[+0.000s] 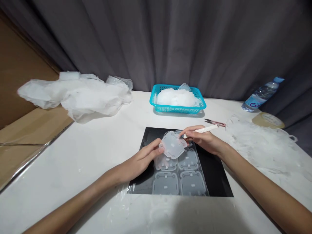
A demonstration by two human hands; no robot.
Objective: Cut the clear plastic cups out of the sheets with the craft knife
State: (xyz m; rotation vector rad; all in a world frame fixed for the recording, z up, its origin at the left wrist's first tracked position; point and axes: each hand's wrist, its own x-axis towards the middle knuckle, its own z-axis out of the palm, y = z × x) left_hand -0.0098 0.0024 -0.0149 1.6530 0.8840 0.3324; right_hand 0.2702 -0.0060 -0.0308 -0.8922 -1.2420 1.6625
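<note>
One cardboard box (31, 125), far left, beside a heap of white plastic bags (90, 94) on the bench (109, 136). Left hand (141, 159): grip pinched on left edge of translucent piece (172, 145), held over black mat (216, 175), blocking view of some clear lids (193, 183) there. Blue basket (177, 110) behind, filled with white pieces (176, 97). Right hand (203, 138): grip closed on white pen-like tool (206, 129), tip at the piece. Snips (214, 122), bottle (263, 95), tape roll (268, 120), clear scraps (270, 149) at right.
</note>
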